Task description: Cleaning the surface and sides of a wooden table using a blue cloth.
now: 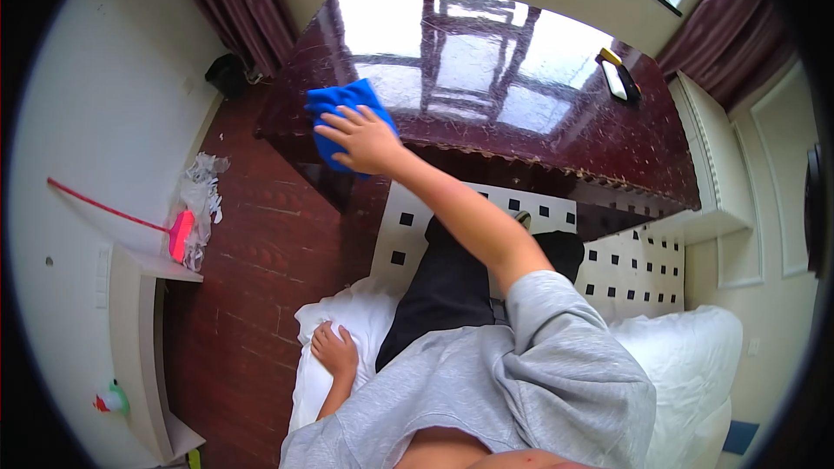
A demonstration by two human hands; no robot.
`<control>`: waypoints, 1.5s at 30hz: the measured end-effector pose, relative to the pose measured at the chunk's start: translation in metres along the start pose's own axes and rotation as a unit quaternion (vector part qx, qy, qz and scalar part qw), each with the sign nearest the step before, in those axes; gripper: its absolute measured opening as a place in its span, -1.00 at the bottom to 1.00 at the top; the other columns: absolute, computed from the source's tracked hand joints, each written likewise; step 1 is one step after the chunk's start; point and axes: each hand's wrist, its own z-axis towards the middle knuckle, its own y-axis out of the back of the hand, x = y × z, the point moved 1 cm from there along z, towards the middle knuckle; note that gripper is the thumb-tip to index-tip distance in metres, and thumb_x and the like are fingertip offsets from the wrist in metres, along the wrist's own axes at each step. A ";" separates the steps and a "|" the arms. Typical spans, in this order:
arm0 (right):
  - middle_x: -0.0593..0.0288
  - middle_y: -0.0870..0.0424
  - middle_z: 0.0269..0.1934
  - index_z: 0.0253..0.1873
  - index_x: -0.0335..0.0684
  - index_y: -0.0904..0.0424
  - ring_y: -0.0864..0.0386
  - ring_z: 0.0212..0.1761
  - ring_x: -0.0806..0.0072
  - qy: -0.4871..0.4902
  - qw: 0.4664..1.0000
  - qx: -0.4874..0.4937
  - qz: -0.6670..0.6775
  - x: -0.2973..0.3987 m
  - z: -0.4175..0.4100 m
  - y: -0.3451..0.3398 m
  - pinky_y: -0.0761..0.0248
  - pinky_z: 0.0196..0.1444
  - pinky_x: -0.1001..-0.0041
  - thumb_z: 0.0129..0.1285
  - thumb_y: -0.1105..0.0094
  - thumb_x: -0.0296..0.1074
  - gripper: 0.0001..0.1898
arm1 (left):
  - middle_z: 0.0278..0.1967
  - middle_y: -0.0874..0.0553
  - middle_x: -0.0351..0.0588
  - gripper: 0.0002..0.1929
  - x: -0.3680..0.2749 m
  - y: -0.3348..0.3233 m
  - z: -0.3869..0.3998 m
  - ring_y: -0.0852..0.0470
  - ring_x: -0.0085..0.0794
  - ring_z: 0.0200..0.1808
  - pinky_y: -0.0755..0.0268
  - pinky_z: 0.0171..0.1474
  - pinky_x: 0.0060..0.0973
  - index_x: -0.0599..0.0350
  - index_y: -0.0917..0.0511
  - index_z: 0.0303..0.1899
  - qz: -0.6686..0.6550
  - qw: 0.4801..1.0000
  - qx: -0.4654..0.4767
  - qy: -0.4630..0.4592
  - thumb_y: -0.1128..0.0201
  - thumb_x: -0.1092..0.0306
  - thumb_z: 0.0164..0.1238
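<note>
My right hand (365, 137) lies flat, fingers spread, on a folded blue cloth (369, 92). Beneath the cloth is the left front part of a glossy dark red wooden table (554, 150) with a scratched top and a chipped front edge. The cloth's near side hangs at that edge. My left hand (335, 348) rests on white bedding (313, 397) beside my thigh, holding nothing that I can see. Far off at the table's right lie a white object (614, 80) and a black and yellow object (629, 83), side by side.
A red-handled broom (181, 234) leans by the left wall beside crumpled clear plastic (199, 192). A black bin (227, 76) stands near the curtain (238, 6). Window light reflects off the tabletop. A pale shelf unit (140, 339) is at lower left, a white cabinet (710, 150) at right.
</note>
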 end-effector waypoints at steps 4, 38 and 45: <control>0.21 -0.29 0.48 0.44 0.08 -0.32 -0.14 0.54 0.17 -0.169 0.985 0.000 -0.041 -0.066 -0.122 0.093 0.04 0.54 0.17 0.41 -0.02 0.08 -0.43 | -0.02 -0.58 0.00 -0.70 -0.005 0.002 -0.002 -0.50 -0.10 0.09 -0.24 0.19 -0.18 0.12 -0.52 0.01 -0.008 1.000 -0.012 0.020 -0.13 0.19 0.34; 0.27 -0.14 0.56 0.49 0.18 -0.26 0.01 0.61 0.17 -0.028 0.993 0.090 0.071 -0.012 0.101 -0.021 0.16 0.56 0.03 0.40 0.05 0.20 -0.38 | -0.08 -0.58 0.01 -0.70 0.002 -0.001 -0.010 -0.49 -0.12 0.06 -0.23 0.20 -0.14 0.09 -0.55 -0.10 -0.026 0.998 -0.061 0.007 -0.24 0.19 0.15; 0.22 -0.08 0.58 0.53 0.09 -0.18 -0.01 0.60 0.14 -0.285 0.947 0.100 -0.110 -0.304 -0.169 0.118 0.10 0.51 -0.05 0.47 0.16 0.16 -0.39 | 0.00 -0.54 0.02 -0.64 0.002 -0.007 0.005 -0.45 -0.08 0.14 -0.17 0.25 -0.11 0.10 -0.50 -0.02 -0.037 0.999 -0.015 0.014 -0.22 0.20 0.16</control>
